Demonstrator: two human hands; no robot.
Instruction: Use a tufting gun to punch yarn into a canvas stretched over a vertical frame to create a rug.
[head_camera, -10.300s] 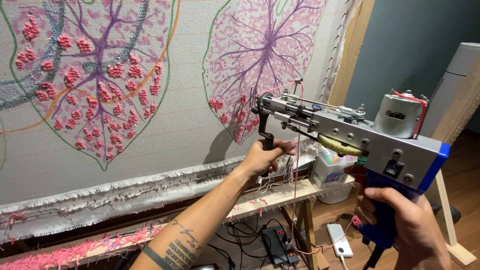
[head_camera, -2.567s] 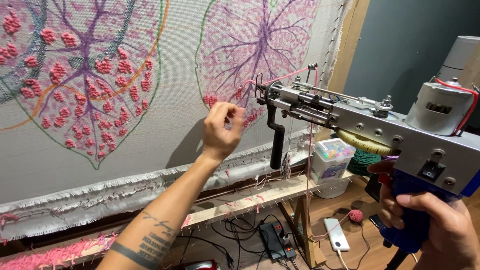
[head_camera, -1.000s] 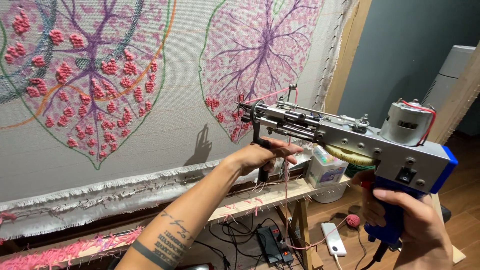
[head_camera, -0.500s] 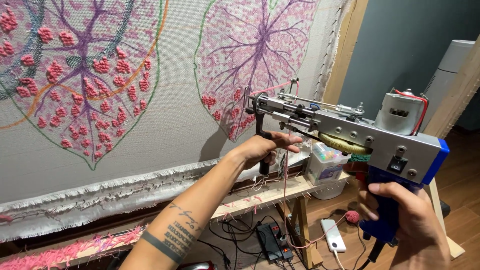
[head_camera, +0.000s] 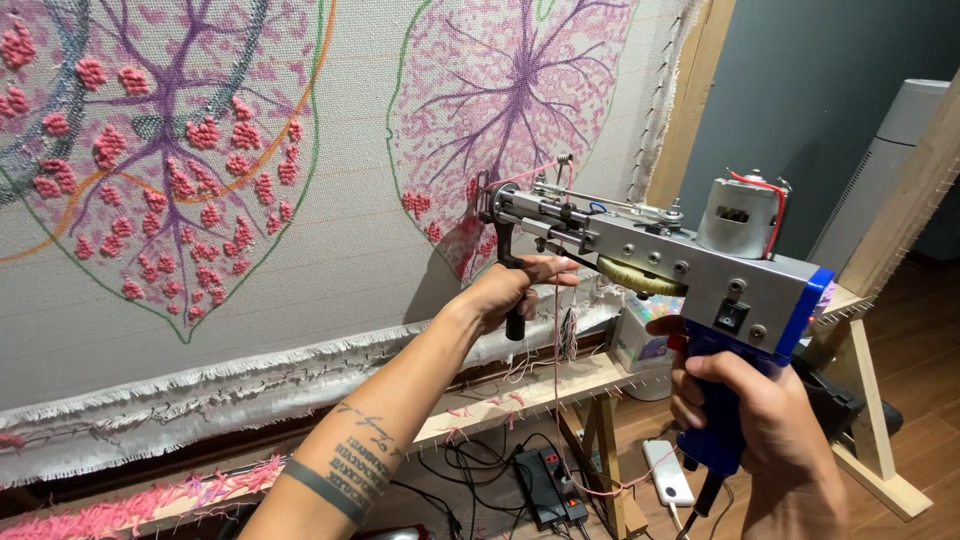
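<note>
So, left hand (head_camera: 510, 290) fingers clench the tufting gun (head_camera: 650, 260)'s black front handle; right hand (head_camera: 760, 420) grips its blue rear grip. Looks heavy, rigid; needle tip just beyond left fingers, near the leaf-pattern cloth (head_camera: 330, 250).

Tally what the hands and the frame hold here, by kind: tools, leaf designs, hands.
Tufting gun: 1
Leaf designs on the cloth, left leaf and right leaf: 2
Hands on the gun, left hand and right hand: 2
Total: 5

Wooden frame (head_camera: 690, 120) stretching leaf-patterned cloth (head_camera: 330, 250); below, wooden floor (head_camera: 930, 400) bearing power strip (head_camera: 548, 485) and white phone (head_camera: 668, 472).
</note>
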